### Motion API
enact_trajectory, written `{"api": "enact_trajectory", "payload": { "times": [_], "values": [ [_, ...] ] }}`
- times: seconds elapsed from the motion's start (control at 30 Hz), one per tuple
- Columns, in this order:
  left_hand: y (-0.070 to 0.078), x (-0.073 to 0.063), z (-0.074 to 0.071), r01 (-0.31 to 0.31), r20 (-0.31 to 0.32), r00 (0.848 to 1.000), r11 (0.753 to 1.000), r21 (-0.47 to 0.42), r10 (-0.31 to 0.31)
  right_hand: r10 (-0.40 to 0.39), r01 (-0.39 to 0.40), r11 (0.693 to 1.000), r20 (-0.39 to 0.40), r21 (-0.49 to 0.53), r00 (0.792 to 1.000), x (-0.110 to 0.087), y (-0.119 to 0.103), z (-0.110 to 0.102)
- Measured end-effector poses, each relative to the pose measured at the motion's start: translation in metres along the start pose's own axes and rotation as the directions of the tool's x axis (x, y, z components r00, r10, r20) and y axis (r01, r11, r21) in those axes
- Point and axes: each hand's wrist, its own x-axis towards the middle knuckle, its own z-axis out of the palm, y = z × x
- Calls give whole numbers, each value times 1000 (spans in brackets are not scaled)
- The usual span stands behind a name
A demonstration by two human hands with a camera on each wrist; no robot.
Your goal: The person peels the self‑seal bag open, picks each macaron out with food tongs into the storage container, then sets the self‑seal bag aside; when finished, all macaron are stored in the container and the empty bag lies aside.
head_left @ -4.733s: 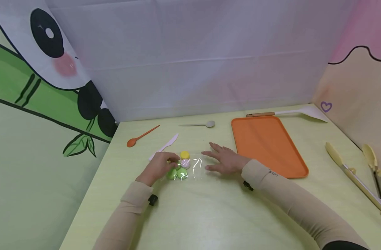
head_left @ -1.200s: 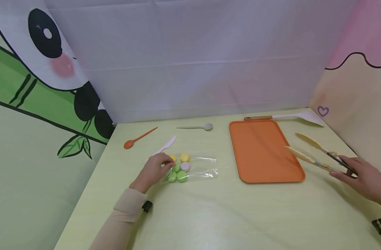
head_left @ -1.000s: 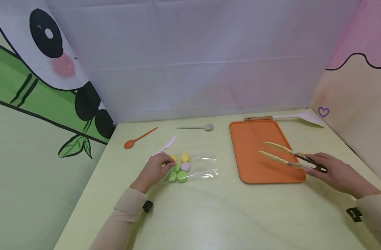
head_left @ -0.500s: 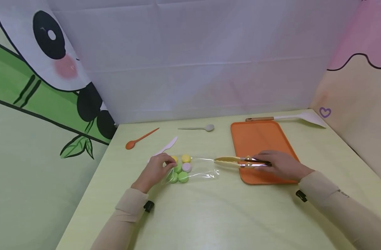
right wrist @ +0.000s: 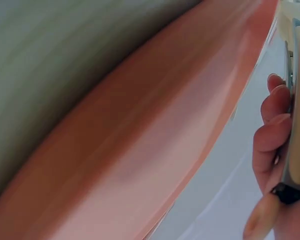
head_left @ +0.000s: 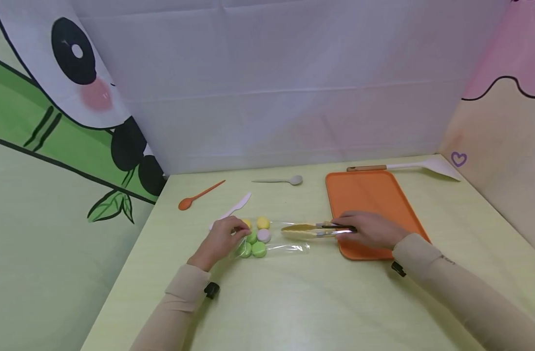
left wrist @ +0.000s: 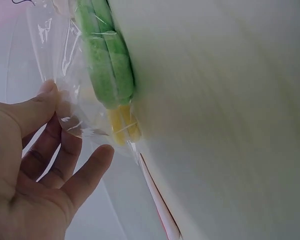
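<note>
Macarons (head_left: 263, 235) are contained in the bag (head_left: 294, 247), right of the gripping left hand (head_left: 220, 239); the tray (head_left: 360, 191) is placed beneath the right hand (head_left: 372, 230).

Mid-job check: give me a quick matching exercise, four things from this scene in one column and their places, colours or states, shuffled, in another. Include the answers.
Things
1. Left hand
2. Tongs
3. Tray
4. Spatula

Places, colours or states
A. Lies past the far edge of the tray, near the back of the table
B. Pinches the clear bag
C. Orange and partly hidden by the right hand
D. Held in the right hand

Right pairs: 1-B, 2-D, 3-C, 4-A
</note>
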Motion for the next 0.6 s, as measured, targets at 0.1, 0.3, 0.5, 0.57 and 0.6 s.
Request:
{"api": "enact_trajectory", "payload": {
  "times": [0.1, 0.3, 0.5, 0.57, 0.6],
  "values": [
    [0, 0, 1, 8, 5, 1000, 1000, -11, -8, -10, 10, 1000, 16, 19, 1000, 9, -5, 4],
    [2, -1, 0, 12, 12, 1000, 1000, -22, -12, -59, 58, 997, 24, 43, 998, 24, -14, 6],
    [3, 0, -1, 11, 17, 1000, 999, -31, -11, -83, 81, 996, 35, 39, 996, 31, -19, 8],
    [2, 1, 0, 11, 19, 1000, 999, -31, -10, -86, 84, 996, 35, 40, 996, 32, -19, 9],
    [2, 1, 0, 9, 19, 1000, 1000, -30, -9, -86, 84, 996, 37, 40, 996, 33, -19, 10]
  ]
}}
